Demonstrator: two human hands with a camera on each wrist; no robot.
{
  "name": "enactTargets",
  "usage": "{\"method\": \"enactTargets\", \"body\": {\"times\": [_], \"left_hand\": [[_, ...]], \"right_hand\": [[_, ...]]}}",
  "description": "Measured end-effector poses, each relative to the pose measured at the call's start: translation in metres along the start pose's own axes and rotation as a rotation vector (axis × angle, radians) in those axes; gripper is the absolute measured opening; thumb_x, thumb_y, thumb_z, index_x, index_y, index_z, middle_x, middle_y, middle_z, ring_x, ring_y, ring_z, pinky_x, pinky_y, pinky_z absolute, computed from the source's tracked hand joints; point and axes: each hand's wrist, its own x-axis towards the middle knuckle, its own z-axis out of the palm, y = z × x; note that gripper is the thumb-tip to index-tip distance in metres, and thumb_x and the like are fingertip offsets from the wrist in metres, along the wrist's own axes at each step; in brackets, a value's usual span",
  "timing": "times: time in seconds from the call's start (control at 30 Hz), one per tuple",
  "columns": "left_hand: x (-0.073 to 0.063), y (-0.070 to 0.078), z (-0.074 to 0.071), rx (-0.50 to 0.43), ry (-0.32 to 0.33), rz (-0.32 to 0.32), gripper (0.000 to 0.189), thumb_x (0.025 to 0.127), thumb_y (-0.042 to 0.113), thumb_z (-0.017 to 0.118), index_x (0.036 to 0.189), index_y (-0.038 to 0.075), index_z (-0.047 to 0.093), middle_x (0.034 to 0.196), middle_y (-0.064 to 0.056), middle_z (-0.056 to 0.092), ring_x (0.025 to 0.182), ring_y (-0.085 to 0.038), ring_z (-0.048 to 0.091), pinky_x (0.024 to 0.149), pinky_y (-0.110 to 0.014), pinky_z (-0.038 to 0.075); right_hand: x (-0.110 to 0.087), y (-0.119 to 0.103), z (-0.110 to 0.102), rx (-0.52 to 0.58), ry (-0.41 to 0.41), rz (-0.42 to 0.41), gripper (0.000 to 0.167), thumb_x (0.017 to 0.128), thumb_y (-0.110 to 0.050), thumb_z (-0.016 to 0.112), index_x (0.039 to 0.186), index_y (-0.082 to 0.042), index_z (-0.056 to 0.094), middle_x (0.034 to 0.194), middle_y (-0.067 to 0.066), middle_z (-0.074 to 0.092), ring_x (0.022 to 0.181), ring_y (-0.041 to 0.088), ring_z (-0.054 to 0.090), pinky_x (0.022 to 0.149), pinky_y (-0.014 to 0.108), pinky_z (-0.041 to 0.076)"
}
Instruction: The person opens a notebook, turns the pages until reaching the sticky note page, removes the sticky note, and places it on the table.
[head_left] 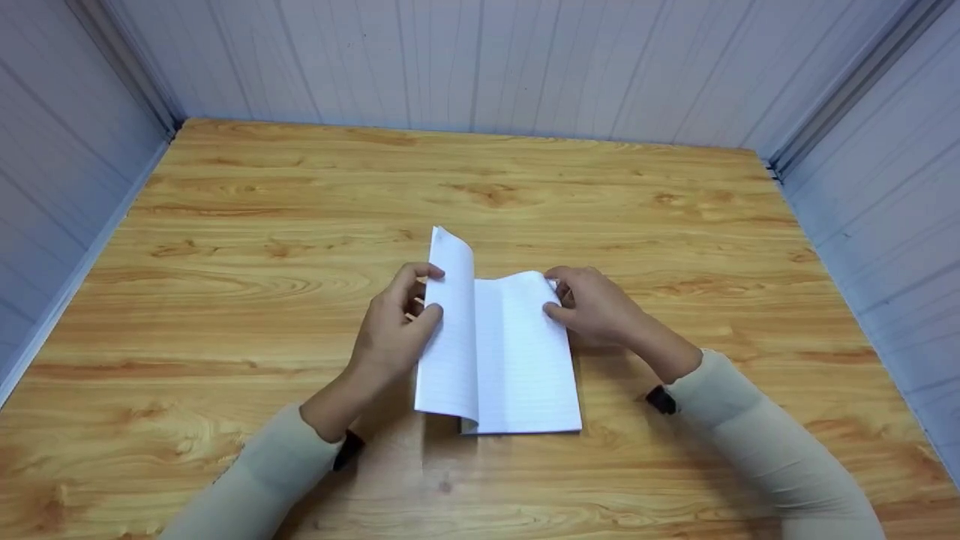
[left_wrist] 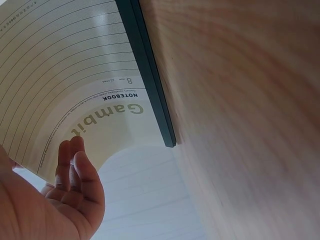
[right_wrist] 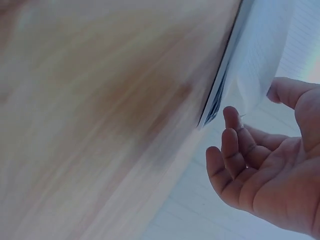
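A notebook [head_left: 532,367] with faint ruled lines lies open on the wooden table. Its left part stands raised, and my left hand [head_left: 386,330] holds that part by the outer edge, thumb on the page and fingers behind. In the left wrist view the cover [left_wrist: 75,65] shows black curved lines and the words "Gambit" and "NOTEBOOK", beside a dark green spine [left_wrist: 147,75]. At the top right corner of the right-hand pages, my right hand [head_left: 596,304] pinches the paper. The right wrist view shows the lifted page [right_wrist: 257,60] between thumb and fingers, with several fingers loosely bent below.
The wooden table [head_left: 487,191] extends around the notebook on all sides. Pale panelled walls [head_left: 435,67] border it at the back, left and right. Small black objects [head_left: 661,400] sit at both sleeve cuffs.
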Motion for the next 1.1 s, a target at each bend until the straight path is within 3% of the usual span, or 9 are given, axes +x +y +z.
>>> {"method": "enactTargets", "body": {"times": [0.2,0.33,0.57,0.73,0.97,1.1], "left_hand": [[0.0005,-0.0001,-0.0005,-0.005,-0.004,0.000,0.033,0.084,0.011,0.052,0.115,0.023,0.056,0.088,-0.003,0.065,0.068,-0.017,0.056,0.061,-0.031,0.047],[0.0012,-0.0006,-0.0005,-0.002,-0.007,0.002,0.034,0.083,0.011,0.051,0.115,0.022,0.056,0.085,-0.003,0.064,0.066,-0.017,0.055,0.060,-0.030,0.046],[0.0016,-0.0011,-0.0005,-0.004,0.000,0.008,0.034,0.083,0.011,0.053,0.115,0.022,0.056,0.084,-0.003,0.064,0.067,-0.017,0.055,0.060,-0.030,0.046],[0.0018,-0.0007,-0.0004,-0.001,0.007,0.010,0.035,0.083,0.010,0.053,0.115,0.021,0.056,0.084,-0.004,0.064,0.067,-0.017,0.054,0.062,-0.029,0.045],[0.0019,-0.0011,-0.0001,0.001,-0.001,-0.007,0.033,0.084,0.012,0.053,0.114,0.023,0.056,0.084,-0.002,0.063,0.068,-0.017,0.054,0.061,-0.030,0.045],[0.0016,-0.0008,-0.0003,0.006,-0.004,-0.007,0.032,0.084,0.013,0.052,0.115,0.023,0.055,0.085,-0.003,0.063,0.069,-0.018,0.054,0.061,-0.030,0.045]], "right_hand": [[-0.0005,0.0012,-0.0050,0.169,0.011,0.063,0.064,0.087,-0.014,0.064,0.142,0.005,0.038,0.099,0.010,0.063,0.087,0.019,0.059,0.081,0.034,0.051],[0.0004,0.0051,-0.0036,0.277,0.029,0.070,0.062,0.085,-0.010,0.066,0.140,0.005,0.042,0.092,0.007,0.063,0.079,0.014,0.057,0.073,0.026,0.049],[-0.0010,0.0050,-0.0041,0.370,0.077,0.035,0.048,0.085,-0.007,0.065,0.130,-0.004,0.049,0.083,0.005,0.065,0.072,0.014,0.055,0.071,0.026,0.048],[-0.0012,0.0035,-0.0066,0.423,0.072,0.055,0.054,0.086,-0.008,0.064,0.135,-0.002,0.043,0.084,0.005,0.069,0.071,0.012,0.057,0.071,0.024,0.048],[-0.0009,0.0045,-0.0072,0.531,0.013,0.067,0.039,0.092,-0.015,0.059,0.128,-0.001,0.051,0.068,0.005,0.062,0.043,0.004,0.033,0.044,0.020,0.030],[-0.0018,0.0044,-0.0060,0.572,0.007,0.012,0.031,0.094,-0.015,0.057,0.122,-0.004,0.052,0.061,0.003,0.057,0.042,0.004,0.032,0.043,0.020,0.029]]}}
